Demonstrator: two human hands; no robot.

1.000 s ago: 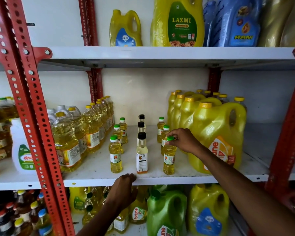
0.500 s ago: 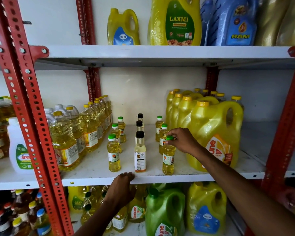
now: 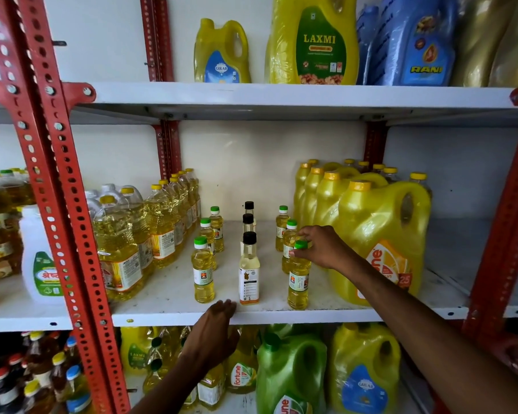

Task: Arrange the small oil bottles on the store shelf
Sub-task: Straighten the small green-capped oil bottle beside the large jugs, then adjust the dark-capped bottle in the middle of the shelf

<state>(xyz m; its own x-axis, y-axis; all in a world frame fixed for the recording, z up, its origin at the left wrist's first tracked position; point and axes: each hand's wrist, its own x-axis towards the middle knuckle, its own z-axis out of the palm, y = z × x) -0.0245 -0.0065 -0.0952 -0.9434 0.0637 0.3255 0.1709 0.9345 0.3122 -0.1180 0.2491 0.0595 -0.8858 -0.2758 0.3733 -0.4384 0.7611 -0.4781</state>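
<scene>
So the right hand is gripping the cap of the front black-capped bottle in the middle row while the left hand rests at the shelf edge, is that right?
Not quite: in the head view the right hand grips the front green-capped bottle in the right row, not the black-capped bottle. The left hand is at the shelf edge.

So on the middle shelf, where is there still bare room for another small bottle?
Bare white strips run between the left green-capped row and the black-capped row, and between that row and the right green-capped row. The back by the wall is open too. The right hand and yellow jugs crowd the right side; the large clear bottles crowd the left.
</scene>
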